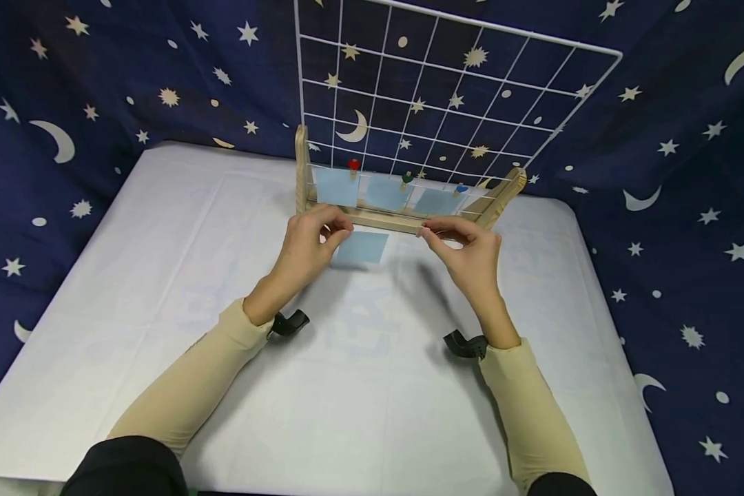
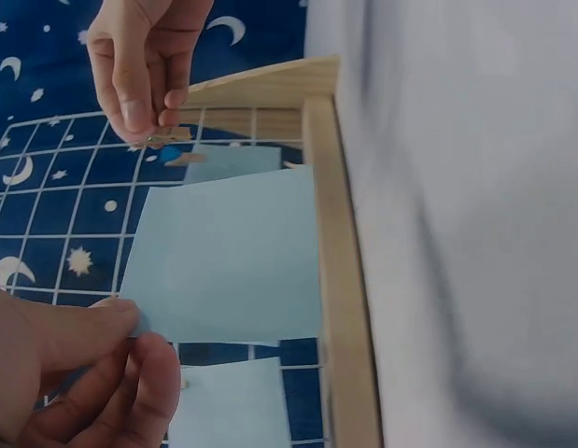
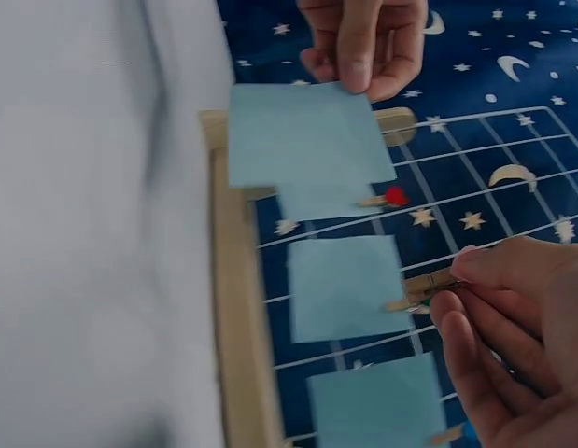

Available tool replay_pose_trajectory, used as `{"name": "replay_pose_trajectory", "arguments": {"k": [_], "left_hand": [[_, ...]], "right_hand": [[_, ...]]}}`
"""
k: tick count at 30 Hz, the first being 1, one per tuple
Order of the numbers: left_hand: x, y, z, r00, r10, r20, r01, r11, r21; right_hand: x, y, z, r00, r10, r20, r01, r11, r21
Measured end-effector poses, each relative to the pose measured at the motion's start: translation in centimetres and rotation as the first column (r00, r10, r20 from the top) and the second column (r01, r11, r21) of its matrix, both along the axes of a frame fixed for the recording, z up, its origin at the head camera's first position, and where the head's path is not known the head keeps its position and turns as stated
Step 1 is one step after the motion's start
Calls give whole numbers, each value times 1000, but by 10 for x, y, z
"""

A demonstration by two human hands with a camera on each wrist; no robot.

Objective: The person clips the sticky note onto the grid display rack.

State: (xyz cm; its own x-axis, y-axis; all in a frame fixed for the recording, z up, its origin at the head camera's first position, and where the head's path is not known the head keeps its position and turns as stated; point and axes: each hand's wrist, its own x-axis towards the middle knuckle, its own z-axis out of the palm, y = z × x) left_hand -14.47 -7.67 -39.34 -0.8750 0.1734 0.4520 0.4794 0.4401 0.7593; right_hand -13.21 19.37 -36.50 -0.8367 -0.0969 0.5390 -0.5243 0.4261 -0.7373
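My left hand [image 1: 310, 238] pinches a light blue square of paper [image 1: 366, 248] by its corner between thumb and index finger, in front of a white wire grid [image 1: 452, 69]. The left wrist view shows this held paper [image 2: 228, 257] flat-on. My right hand [image 1: 468, 251] pinches a small wooden clothespin [image 3: 430, 283] between thumb and fingertips, to the right of the paper and apart from it. Three more blue papers hang along the grid's lower part, held by clothespins with a red heart [image 1: 354, 164], a green top [image 1: 407, 178] and a blue top [image 1: 461, 188].
The grid stands in a wooden base with a front rail [image 1: 387, 221] and two upright side pieces, the right one [image 1: 502, 198] leaning outward. A white cloth [image 1: 359, 386] covers the table. Behind hangs a dark blue curtain [image 1: 180, 69] with stars and moons.
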Motion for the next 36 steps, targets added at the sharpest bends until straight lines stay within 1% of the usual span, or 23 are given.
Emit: {"name": "replay_pose_trajectory", "arguments": {"k": [5, 8, 10, 14, 18, 21, 24, 26, 28, 30, 33, 36], "left_hand": [[-8, 2, 10, 999, 23, -25, -22, 999, 29], [-14, 5, 17, 999, 32, -40, -30, 999, 45], [-18, 7, 21, 998, 38, -49, -36, 998, 56], [-25, 10, 31, 997, 53, -57, -49, 996, 74], [-30, 13, 39, 996, 66, -65, -60, 994, 95], [-34, 14, 43, 995, 66, -72, -58, 993, 104], [-39, 15, 46, 993, 70, -96, -60, 992, 108], [-43, 15, 48, 990, 80, -114, -67, 991, 113], [-47, 15, 51, 987, 93, -134, -76, 989, 126], [-50, 16, 53, 984, 105, -142, -85, 987, 135], [-53, 17, 56, 981, 118, -153, -96, 985, 145], [-57, 19, 56, 979, 125, -161, -101, 984, 149]], "right_hand": [[-8, -9, 13, 999, -29, -42, 29, 999, -21], [-13, -14, 19, 998, -18, -54, 15, 998, -53], [-15, -16, 22, 998, -23, -58, 19, 998, -65], [-21, -20, 29, 996, -47, -81, 41, 997, -69], [-25, -22, 36, 991, -70, -117, 61, 995, -73], [-27, -24, 40, 989, -81, -125, 71, 994, -84], [-31, -28, 45, 988, -86, -127, 73, 992, -106], [-33, -29, 48, 987, -97, -124, 83, 990, -114], [-36, -30, 51, 987, -93, -130, 78, 990, -118], [-40, -30, 54, 986, -91, -139, 75, 990, -119], [-45, -29, 58, 981, -63, -183, 43, 993, -113], [-50, -28, 61, 973, -54, -226, 24, 991, -133]]}}
